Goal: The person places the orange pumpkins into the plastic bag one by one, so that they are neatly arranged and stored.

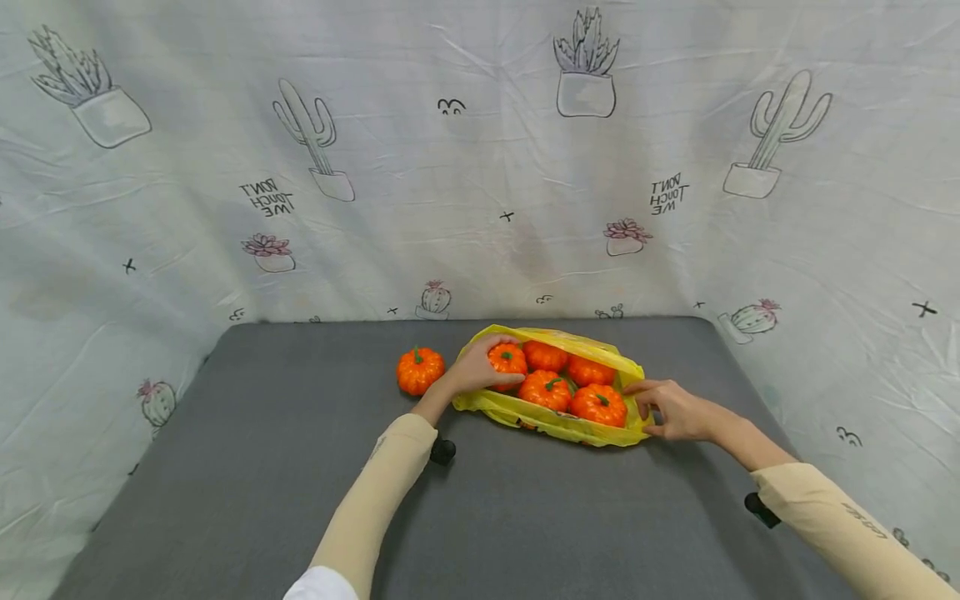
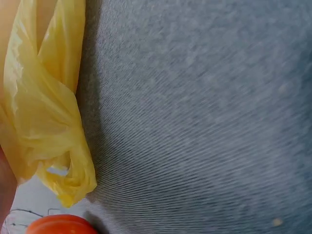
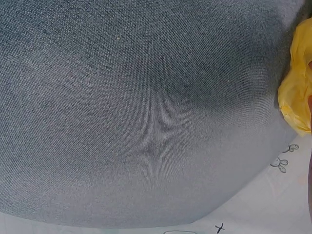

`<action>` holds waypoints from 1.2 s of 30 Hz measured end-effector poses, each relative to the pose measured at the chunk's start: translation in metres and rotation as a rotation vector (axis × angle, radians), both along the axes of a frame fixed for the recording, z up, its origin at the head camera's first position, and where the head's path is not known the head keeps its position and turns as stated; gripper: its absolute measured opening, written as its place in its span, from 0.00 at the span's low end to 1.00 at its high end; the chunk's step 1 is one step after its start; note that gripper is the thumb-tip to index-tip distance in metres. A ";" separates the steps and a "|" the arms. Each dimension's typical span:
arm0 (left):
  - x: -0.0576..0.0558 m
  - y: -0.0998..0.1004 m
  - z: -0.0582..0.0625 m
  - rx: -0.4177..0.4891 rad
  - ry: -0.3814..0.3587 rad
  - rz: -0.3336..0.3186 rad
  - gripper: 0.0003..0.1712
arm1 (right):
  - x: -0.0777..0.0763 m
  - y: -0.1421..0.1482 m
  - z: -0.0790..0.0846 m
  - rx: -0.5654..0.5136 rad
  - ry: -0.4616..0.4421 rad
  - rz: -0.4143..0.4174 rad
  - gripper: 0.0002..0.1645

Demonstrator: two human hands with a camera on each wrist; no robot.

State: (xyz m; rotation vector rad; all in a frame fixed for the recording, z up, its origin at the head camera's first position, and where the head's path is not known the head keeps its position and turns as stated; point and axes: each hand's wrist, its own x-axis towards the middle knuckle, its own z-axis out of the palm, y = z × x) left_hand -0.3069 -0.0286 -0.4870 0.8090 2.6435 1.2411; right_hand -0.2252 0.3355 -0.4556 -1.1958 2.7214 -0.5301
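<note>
A yellow plastic bag lies on its side with its long opening facing up, and several small orange pumpkins with green stems sit inside it. At the bag's left end, my left hand reaches in and grips the leftmost pumpkin, thumb on the near side and fingers over the far side. My right hand pinches the bag's edge at the right end. In the left wrist view, the crumpled bag hides most of that hand. Only the bag's end shows in the right wrist view.
One more pumpkin stands on the grey cloth-covered table, left of the bag and close to my left wrist. Behind and beside the table hangs a white curtain printed with cacti.
</note>
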 end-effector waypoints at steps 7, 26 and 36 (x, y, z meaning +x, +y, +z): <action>-0.002 0.002 0.002 0.006 -0.090 0.037 0.38 | 0.002 -0.003 -0.002 -0.015 -0.007 0.007 0.15; -0.008 -0.011 0.001 0.079 -0.153 0.038 0.30 | 0.001 -0.005 -0.007 -0.011 0.005 0.007 0.14; -0.006 -0.013 0.004 -0.030 -0.082 0.034 0.40 | 0.000 -0.005 -0.009 -0.019 0.005 0.012 0.15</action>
